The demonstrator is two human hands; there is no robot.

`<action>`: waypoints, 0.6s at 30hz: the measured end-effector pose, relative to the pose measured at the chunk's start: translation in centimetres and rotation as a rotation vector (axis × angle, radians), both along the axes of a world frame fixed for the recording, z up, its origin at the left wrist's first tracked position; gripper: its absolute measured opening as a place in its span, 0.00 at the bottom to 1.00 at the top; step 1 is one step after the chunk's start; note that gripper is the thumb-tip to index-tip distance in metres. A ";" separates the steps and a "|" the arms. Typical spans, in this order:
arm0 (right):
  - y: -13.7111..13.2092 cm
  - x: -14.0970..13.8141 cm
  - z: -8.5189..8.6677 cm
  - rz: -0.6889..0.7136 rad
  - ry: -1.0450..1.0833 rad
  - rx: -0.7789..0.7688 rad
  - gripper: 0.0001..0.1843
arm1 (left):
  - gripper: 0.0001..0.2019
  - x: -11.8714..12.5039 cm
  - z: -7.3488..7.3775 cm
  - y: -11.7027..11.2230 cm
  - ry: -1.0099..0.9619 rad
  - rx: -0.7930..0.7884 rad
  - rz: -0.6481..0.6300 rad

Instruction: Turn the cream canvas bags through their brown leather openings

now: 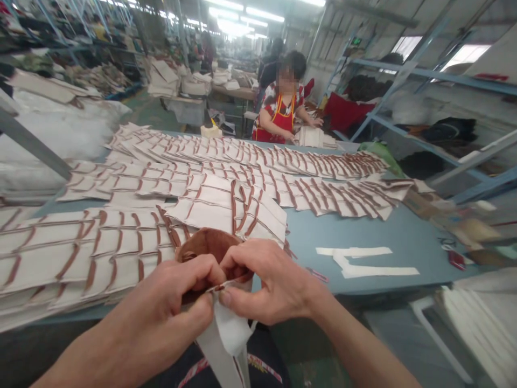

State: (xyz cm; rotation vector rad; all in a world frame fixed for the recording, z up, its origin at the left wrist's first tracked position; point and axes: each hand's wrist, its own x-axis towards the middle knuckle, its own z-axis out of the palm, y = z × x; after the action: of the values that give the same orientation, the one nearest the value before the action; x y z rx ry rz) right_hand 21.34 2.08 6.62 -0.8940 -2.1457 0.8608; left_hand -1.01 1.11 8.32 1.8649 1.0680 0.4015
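Observation:
Both of my hands pinch the edge of a cream fabric piece with a brown lining [214, 241], close in front of me at the table's near edge. My left hand [161, 302] and my right hand [270, 280] meet at the rim, thumbs and forefingers pressed together almost touching. Below the fingers hangs a white flap [232, 326] of the same piece. Just beyond lies a cream panel with brown strips [238, 205], on top of other panels. What the other fingers hold inside the piece is hidden.
Overlapping rows of cream panels with brown strips [133, 178] cover much of the blue table [299, 231]. White paper-like strips [375, 271] and a small red object [456, 260] lie at right. Across the table a person in a red apron [278, 121] handles a stack of panels [315, 137].

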 end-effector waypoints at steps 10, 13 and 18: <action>-0.9 0.1 0.4 0.020 -0.037 -0.285 0.12 | 0.10 -0.2 -1.6 -1.3 0.018 0.246 0.017; -1.0 -0.1 0.3 0.005 -0.057 -0.398 0.13 | 0.11 -0.2 -2.4 -1.6 -0.002 0.373 0.022; -1.2 -0.6 -0.7 0.025 0.127 -0.556 0.10 | 0.13 -0.3 -3.9 -1.3 -0.131 0.616 -0.024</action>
State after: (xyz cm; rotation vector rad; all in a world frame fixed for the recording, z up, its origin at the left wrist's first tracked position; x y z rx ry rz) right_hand 20.79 0.90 5.94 -1.0427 -1.8339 1.5258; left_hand -1.34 -0.21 4.45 2.3407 0.8893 0.9030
